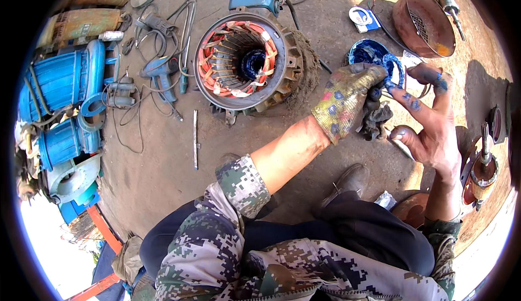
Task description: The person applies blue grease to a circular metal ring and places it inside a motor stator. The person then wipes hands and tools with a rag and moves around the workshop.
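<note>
My left hand [347, 97], in a stained patterned glove, is closed on a ring-shaped bearing [393, 66] coated in blue grease. Close to it is my bare right hand [434, 119], its fingers spread and smeared blue, with a fingertip at the bearing's lower edge. Behind the bearing stands a round tub of blue grease [369, 50]. A dark crumpled cloth or glove [375, 121] shows just under my left hand. To the left, an open motor housing [244, 62] displays red-taped windings, and blue grease coats the bore at its bottom.
Blue pump or motor bodies [57, 84] line the left side. Near them lie a blue power tool [160, 76], an angle grinder [157, 24] and tangled cords. A metal strip [195, 140] rests mid-floor. At right are a rusty drum [423, 24] and a shafted part [483, 173].
</note>
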Demonstrator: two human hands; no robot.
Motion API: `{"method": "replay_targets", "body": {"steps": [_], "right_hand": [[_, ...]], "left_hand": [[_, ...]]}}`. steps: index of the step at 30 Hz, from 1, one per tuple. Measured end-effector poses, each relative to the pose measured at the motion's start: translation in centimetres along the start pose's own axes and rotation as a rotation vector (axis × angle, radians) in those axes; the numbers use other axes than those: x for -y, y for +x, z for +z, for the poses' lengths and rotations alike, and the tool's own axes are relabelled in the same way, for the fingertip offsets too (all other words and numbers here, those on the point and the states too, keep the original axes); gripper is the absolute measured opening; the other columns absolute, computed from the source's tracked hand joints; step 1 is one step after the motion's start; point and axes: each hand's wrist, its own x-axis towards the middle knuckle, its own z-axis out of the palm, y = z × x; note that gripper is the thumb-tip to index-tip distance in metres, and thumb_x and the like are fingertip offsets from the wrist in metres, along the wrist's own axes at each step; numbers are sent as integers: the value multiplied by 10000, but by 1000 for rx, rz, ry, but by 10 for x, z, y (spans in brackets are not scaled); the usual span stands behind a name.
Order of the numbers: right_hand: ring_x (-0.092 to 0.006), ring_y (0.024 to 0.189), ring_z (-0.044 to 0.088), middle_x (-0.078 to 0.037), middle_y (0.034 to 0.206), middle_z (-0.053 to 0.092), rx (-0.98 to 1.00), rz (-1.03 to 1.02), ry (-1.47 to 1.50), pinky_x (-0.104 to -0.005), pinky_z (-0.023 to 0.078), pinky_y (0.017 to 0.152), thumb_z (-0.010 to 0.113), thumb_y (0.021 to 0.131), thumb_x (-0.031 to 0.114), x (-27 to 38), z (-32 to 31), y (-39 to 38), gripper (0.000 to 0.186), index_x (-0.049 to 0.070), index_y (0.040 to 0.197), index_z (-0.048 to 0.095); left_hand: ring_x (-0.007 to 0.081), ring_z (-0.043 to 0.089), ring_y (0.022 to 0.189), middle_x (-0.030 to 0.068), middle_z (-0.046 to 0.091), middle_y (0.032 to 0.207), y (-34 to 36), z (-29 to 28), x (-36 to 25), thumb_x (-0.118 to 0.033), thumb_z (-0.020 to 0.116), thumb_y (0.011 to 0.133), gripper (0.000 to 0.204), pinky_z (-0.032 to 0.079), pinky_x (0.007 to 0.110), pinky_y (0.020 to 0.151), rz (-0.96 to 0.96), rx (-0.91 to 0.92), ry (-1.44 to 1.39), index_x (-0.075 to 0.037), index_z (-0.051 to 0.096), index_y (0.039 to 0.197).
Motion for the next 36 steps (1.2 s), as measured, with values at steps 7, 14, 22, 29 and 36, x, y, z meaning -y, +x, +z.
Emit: {"method": "replay_targets", "body": {"steps": [7,14,22,29,36], "right_hand": [[-344,1408,436,-204,1489,418,-124,115,89,-500,330,1201,661,915,713,-30,-20,-8,867,-15,1385,661],[-358,1377,449,-230,1494,440,-40,180,130,-499,340,1175,608,895,794,-29,0,-1,934,30,1431,642],[-371,1288,484,-237,1451,467,-23,237,149,-493,372,1129,567,890,826,-27,12,-1,971,23,1431,642],[-382,1350,474,-230,1404,488,40,294,209,-511,376,1134,581,883,830,-25,21,6,990,-6,1410,641],[-382,1359,490,-233,1428,497,51,352,247,-494,396,1138,609,880,819,-33,34,-1,988,-16,1408,637]], "left_hand": [[94,651,715,-1,632,806,-39,-11,-98,-199,660,1025,197,536,266,628,-131,270,150,-21,687,1107],[120,594,709,50,692,877,-93,-97,-214,-269,743,968,329,497,279,635,775,314,1683,-24,706,1184],[372,712,840,197,740,904,-75,-102,-199,-210,705,898,225,565,442,770,277,-8,1881,3,730,966],[371,736,907,202,750,936,-48,-132,-172,-105,635,881,170,573,461,786,428,238,2109,-8,745,968],[336,737,955,178,759,1014,-33,-157,-159,-94,617,888,181,581,429,799,718,322,2124,-38,754,993]]}}
